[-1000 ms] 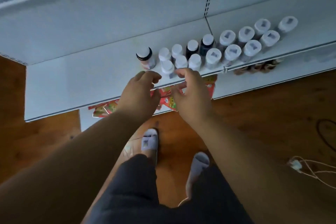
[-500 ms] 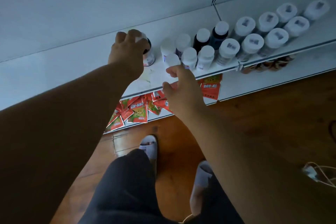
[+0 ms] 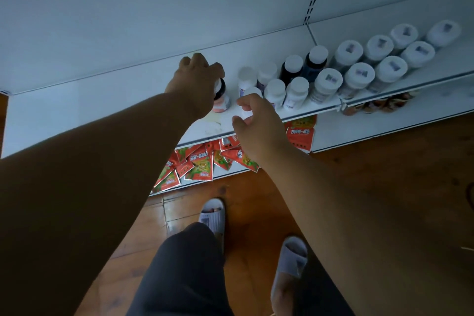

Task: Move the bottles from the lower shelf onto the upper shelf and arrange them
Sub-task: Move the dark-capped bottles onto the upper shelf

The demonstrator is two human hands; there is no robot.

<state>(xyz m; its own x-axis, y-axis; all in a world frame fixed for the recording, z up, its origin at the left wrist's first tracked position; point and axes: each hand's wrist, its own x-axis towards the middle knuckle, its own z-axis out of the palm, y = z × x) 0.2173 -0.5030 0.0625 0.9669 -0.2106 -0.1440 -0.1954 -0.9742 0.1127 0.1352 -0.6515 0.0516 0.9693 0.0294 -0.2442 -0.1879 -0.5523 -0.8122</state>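
My left hand (image 3: 196, 82) grips the cap of a bottle with a black collar and pinkish label (image 3: 222, 102), which stands on the white upper shelf (image 3: 102, 110). To its right, two rows of white-capped bottles (image 3: 297, 90) run along the shelf, with two dark bottles (image 3: 314, 63) among them. My right hand (image 3: 256, 123) hovers at the shelf's front edge, its fingers curled loosely by a small white-capped bottle (image 3: 252, 92); I cannot tell if they touch it.
Red snack packets (image 3: 197, 164) lie scattered on the lower shelf under the front edge, and more dark packets (image 3: 379, 106) sit to the right. Below is a wooden floor (image 3: 384, 174), with my legs and grey slippers (image 3: 213, 215).
My left hand reached up from the shelf's front edge to the black-collared bottle and closed on its cap. The right hand stayed near the front bottles. The view shifted closer.
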